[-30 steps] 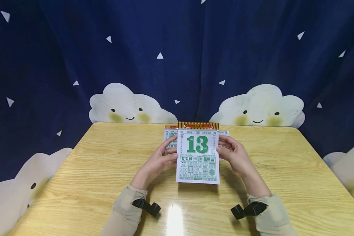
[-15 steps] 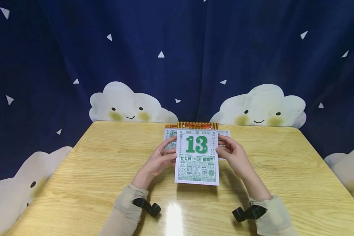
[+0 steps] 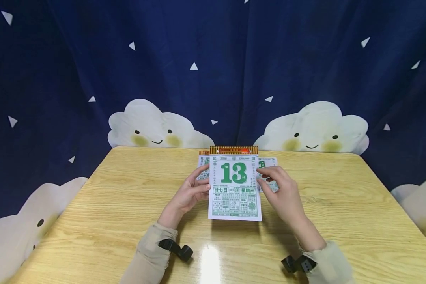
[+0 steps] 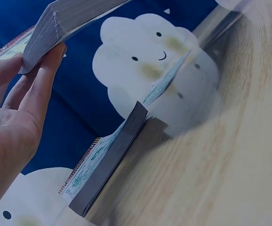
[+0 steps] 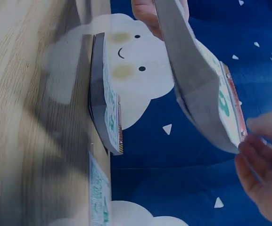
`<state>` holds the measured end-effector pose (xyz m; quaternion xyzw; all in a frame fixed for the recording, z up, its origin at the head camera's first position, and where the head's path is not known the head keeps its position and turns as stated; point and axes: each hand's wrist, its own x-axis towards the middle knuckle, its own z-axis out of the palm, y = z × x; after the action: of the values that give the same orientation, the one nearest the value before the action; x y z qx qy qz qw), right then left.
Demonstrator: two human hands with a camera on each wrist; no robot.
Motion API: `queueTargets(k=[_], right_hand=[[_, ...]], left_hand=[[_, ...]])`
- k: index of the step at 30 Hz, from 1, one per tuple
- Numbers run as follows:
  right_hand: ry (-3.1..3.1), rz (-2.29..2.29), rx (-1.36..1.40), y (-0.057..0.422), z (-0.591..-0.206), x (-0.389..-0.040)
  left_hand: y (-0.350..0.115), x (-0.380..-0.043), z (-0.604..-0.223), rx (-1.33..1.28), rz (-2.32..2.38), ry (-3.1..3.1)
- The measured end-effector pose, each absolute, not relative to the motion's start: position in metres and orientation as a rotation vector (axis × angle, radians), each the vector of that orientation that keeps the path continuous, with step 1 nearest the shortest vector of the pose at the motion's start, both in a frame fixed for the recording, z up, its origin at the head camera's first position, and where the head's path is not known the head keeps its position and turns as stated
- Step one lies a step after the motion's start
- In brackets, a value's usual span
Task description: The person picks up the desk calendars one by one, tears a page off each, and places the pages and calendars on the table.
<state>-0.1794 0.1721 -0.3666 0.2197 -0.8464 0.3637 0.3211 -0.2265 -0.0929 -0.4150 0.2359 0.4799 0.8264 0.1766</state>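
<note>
The raised calendar [image 3: 234, 199] is clamped by the left hand [image 3: 184, 196]; the right hand's [image 3: 284, 193] fingers are parted at right. Inspection is presumed; steady left support is required.

The head view is bright, with white glare at six o'clock on the worktop [image 3: 120, 197]; wrist views look dimmer, hazier.

Two calendars [image 3: 234, 199], one loose sheet [image 5: 99, 194]
</note>
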Motion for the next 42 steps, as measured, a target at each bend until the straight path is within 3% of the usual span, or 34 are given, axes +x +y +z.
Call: queueTargets(k=[9,17,32,42], right_hand=[[-2.272,0.752,1.010,0.164,-0.369,-0.170],[-2.277,0.586,1.182,0.156,-0.378,-0.166],[-2.312,0.550,1.207,0.152,-0.379,-0.161],[-2.279,0.717,1.040,0.149,-0.377,-0.159]], left_hand=[[-0.094,-0.226,-0.416,0.620,2.349,1.377],[-0.094,-0.227,-0.416,0.639,2.354,1.365],[-0.094,-0.226,-0.417,0.642,2.362,1.345],[-0.094,-0.226,-0.418,0.665,2.368,1.303]])
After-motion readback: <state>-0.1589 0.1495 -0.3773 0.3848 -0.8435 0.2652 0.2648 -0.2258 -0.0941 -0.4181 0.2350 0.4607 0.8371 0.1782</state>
